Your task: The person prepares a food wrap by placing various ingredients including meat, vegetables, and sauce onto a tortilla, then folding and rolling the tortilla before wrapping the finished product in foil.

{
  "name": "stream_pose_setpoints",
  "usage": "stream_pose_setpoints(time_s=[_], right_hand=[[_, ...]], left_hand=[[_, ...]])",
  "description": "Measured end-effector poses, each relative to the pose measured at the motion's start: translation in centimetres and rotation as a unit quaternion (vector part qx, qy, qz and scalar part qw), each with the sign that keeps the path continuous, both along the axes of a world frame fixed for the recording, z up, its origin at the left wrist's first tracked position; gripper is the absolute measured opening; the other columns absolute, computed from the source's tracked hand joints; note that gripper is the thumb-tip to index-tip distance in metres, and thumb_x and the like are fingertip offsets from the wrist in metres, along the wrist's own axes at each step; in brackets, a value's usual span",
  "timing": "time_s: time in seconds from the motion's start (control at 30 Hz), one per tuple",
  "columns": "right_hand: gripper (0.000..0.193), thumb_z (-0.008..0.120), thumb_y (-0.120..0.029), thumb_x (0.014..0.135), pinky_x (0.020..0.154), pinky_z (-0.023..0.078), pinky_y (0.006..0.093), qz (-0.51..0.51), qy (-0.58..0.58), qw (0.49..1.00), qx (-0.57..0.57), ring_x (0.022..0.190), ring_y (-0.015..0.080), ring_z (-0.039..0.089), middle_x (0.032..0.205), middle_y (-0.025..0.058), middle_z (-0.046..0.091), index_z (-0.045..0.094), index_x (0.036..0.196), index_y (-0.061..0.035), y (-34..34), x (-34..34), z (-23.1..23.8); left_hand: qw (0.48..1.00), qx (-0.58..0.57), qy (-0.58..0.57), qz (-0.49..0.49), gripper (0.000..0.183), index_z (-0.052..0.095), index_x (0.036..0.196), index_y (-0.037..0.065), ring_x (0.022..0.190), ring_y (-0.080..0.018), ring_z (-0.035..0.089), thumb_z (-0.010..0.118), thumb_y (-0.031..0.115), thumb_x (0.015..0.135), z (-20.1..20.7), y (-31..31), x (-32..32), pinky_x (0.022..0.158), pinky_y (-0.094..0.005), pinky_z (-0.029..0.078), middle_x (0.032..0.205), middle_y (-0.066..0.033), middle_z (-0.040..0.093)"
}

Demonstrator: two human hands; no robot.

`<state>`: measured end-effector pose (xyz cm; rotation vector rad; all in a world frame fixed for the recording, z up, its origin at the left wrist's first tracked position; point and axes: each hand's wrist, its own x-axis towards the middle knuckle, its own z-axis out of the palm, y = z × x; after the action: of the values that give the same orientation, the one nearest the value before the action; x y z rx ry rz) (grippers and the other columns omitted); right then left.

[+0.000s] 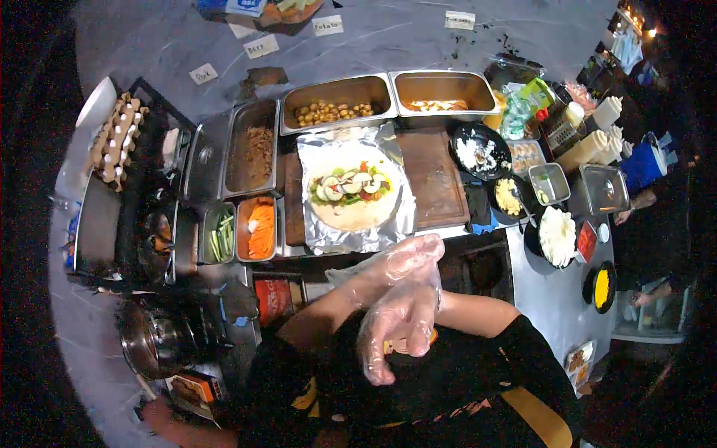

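Observation:
My forearms cross in front of my body, and both hands wear clear plastic gloves. My left hand (pixel 414 257) points right, just below the near edge of a foil sheet (pixel 317 235); its fingers look loosely bent, partly seen, with nothing in them. Over its wrist lies my right hand (pixel 399 332), pointing down toward my dark shirt, thumb and fingers apart and holding nothing. On the foil lies an open round flatbread (pixel 351 216), topped with cucumber slices (pixel 351 185), green leaves and red bits. A wooden cutting board (pixel 429 179) is under the foil.
Steel pans hold small potatoes (pixel 336 112), shredded meat (pixel 258 153), carrot strips (pixel 261 231) and cucumber sticks (pixel 222 235). Bowls, including white shreds (pixel 559 235), and squeeze bottles (pixel 582 151) stand right. An egg tray (pixel 119 142) is left. Other people's hands (pixel 642 199) show at right and lower left (pixel 160 418).

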<state>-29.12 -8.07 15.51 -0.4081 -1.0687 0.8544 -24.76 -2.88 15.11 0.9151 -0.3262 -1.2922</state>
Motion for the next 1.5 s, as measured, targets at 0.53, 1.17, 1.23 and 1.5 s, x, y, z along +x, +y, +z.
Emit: stream_pose_setpoints(time_s=[0.53,1.17,1.23,1.5], right_hand=[[0.032,0.05,-0.021,0.096,0.077,0.047,0.0377,-0.167,-0.013,0.986,-0.022,0.092,0.0312,0.057,0.105,0.0265,0.058,0.056,0.112,0.0054,1.2,1.5,-0.3],[0.019,0.06,-0.011,0.084,0.075,0.046,0.0286,-0.574,0.622,0.477,-0.236,0.079,0.0144,0.057,0.087,0.0045,0.059,0.056,0.1,-0.0019,-4.4,5.2,-16.6],[0.016,0.06,-0.012,0.084,0.079,0.046,0.0296,-0.576,0.642,0.46,-0.21,0.082,0.0162,0.058,0.086,0.0043,0.059,0.056,0.097,-0.005,-3.8,5.8,-17.0],[0.01,0.06,-0.008,0.082,0.065,0.046,0.0247,-0.573,0.676,0.414,-0.206,0.072,0.0133,0.056,0.08,0.004,0.059,0.055,0.09,-0.005,-2.7,9.6,-15.1]], left_hand=[[0.98,-0.03,-0.081,-0.177,0.041,0.048,0.071,0.01,0.065,-0.0059,0.033,0.058,0.046,0.089,-1.3,-2.4,0.6,0.056,-0.0242,0.029,0.069,0.0063,0.04],[0.935,0.092,0.217,0.264,0.04,0.04,0.128,0.005,0.108,-0.0281,0.054,0.054,0.013,0.092,-20.1,11.1,10.0,0.091,-0.0392,0.045,0.118,-0.0138,0.053],[0.938,0.055,0.234,0.249,0.039,0.04,0.129,0.005,0.118,-0.0334,0.048,0.05,0.014,0.093,-20.8,11.9,10.3,0.098,-0.0467,0.04,0.126,-0.0173,0.049],[0.918,0.115,0.296,0.239,0.029,0.052,0.115,0.006,0.115,-0.0245,0.049,0.053,0.021,0.09,-21.0,10.7,11.4,0.097,-0.0404,0.039,0.121,-0.0099,0.055]])
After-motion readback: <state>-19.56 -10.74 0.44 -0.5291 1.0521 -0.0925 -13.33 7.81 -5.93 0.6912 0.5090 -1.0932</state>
